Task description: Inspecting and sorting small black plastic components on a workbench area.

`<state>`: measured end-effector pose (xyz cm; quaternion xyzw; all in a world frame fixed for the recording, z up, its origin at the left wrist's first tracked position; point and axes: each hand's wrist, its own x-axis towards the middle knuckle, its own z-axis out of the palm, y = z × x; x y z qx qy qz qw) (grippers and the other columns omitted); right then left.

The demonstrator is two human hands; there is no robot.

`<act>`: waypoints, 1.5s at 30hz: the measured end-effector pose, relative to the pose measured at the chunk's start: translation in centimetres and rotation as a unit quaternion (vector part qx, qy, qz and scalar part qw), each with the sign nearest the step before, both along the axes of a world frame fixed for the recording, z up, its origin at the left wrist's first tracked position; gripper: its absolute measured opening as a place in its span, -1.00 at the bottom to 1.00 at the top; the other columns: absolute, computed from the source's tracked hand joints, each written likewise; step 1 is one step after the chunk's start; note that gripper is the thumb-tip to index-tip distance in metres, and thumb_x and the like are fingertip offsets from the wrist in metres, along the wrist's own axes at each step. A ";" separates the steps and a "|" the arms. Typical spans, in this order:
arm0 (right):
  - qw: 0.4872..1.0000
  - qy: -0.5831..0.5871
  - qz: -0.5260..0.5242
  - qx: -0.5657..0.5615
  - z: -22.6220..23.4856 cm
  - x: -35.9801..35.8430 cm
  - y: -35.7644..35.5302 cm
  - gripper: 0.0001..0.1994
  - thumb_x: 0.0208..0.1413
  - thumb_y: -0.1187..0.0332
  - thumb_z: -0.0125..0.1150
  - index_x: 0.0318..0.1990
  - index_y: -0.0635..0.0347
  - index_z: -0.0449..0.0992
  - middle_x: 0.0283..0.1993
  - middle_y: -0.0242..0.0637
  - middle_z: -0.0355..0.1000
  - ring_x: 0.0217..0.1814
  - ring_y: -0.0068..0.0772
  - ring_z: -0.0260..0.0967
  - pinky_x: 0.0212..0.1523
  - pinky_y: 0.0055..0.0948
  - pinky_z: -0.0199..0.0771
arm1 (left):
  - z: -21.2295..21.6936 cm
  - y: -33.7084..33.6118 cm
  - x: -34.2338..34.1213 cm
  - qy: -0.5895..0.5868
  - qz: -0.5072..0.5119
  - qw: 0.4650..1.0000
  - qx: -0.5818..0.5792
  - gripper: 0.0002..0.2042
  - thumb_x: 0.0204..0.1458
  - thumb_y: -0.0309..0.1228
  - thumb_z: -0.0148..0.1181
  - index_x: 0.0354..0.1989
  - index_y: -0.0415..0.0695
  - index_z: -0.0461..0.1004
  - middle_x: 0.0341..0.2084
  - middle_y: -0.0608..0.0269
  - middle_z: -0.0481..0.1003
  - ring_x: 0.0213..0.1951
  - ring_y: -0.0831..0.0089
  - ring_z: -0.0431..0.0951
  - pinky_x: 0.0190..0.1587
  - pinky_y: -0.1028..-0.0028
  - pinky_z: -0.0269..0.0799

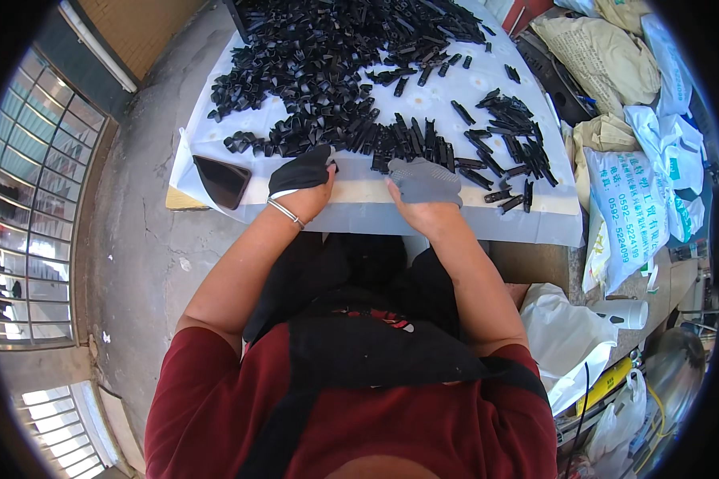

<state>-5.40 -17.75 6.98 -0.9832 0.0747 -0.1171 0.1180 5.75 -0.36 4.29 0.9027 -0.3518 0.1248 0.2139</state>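
At table edge (361, 193), gap between hands (303, 173) (427, 185)

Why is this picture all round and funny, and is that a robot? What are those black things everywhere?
No robot here! It's a person working with two hands. The camera sits on their head and looks down, and its wide lens bends straight edges and makes the view look round. On the white cloth lies a big, messy heap of small black pieces, and a dark phone lies near the left corner. The left hand, in a dark glove, seems to pinch something small and dark. The right hand, in a grey glove, is beside the pieces; whether it holds one, I can't tell.
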 end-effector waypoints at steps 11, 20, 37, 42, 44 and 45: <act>0.998 -0.036 -0.047 0.016 -1.4 -1.5 -0.9 -0.79 -0.01 0.33 0.04 -0.23 0.21 0.44 -0.28 -0.05 0.39 -0.18 -0.05 0.33 -0.16 -0.25 0.35 | -0.6 -0.1 -1.0 0.006 -0.060 0.998 0.002 -0.86 -0.06 -0.39 -0.04 -0.34 -0.13 0.36 -0.42 0.01 0.45 -0.35 0.09 0.48 -0.29 0.22 0.39; 0.926 -0.085 0.233 0.285 0.0 -4.3 2.7 -0.77 -0.01 0.32 0.10 -0.21 0.24 0.43 -0.30 -0.14 0.40 -0.22 -0.13 0.34 -0.21 -0.29 0.32 | 4.1 1.4 -3.7 0.401 -0.277 0.873 -0.028 -0.41 -0.18 -0.60 0.14 0.13 -0.15 0.18 -0.36 0.35 0.44 -0.36 0.63 0.35 -0.29 0.59 0.34; 0.966 -0.129 0.137 0.178 0.1 -5.4 2.9 -0.74 0.04 0.20 0.05 -0.23 0.19 0.44 -0.33 -0.18 0.42 -0.28 -0.13 0.36 -0.29 -0.27 0.35 | 3.0 1.7 -5.9 0.415 -0.172 0.872 -0.195 -0.57 0.17 -0.10 -0.27 -0.24 -0.23 0.43 -0.42 0.07 0.49 -0.33 0.23 0.48 -0.23 0.40 0.35; 0.985 -0.079 0.140 0.061 0.8 -5.3 3.4 -0.71 0.01 0.25 0.11 -0.17 0.23 0.42 -0.26 -0.15 0.41 -0.25 -0.12 0.36 -0.21 -0.29 0.35 | 2.6 1.4 -6.4 0.374 -0.187 0.890 -0.183 -0.59 0.17 -0.16 -0.28 -0.27 -0.25 0.43 -0.41 0.03 0.49 -0.33 0.15 0.47 -0.22 0.37 0.35; 0.993 -0.011 0.117 -0.007 0.2 -4.8 4.0 -0.69 0.00 0.19 0.11 -0.17 0.19 0.42 -0.21 -0.18 0.41 -0.21 -0.12 0.35 -0.20 -0.26 0.34 | 3.4 1.0 -7.1 0.300 -0.165 0.930 -0.130 -0.59 0.18 -0.19 -0.32 -0.29 -0.26 0.42 -0.38 -0.05 0.47 -0.30 0.04 0.45 -0.21 0.32 0.34; 0.993 -0.011 0.117 -0.007 -0.1 -4.9 4.2 -0.69 0.00 0.19 0.11 -0.17 0.19 0.42 -0.21 -0.18 0.41 -0.21 -0.12 0.35 -0.20 -0.26 0.34 | 3.3 1.1 -7.1 0.300 -0.165 0.930 -0.130 -0.59 0.18 -0.19 -0.32 -0.29 -0.26 0.42 -0.38 -0.05 0.47 -0.30 0.04 0.45 -0.21 0.32 0.34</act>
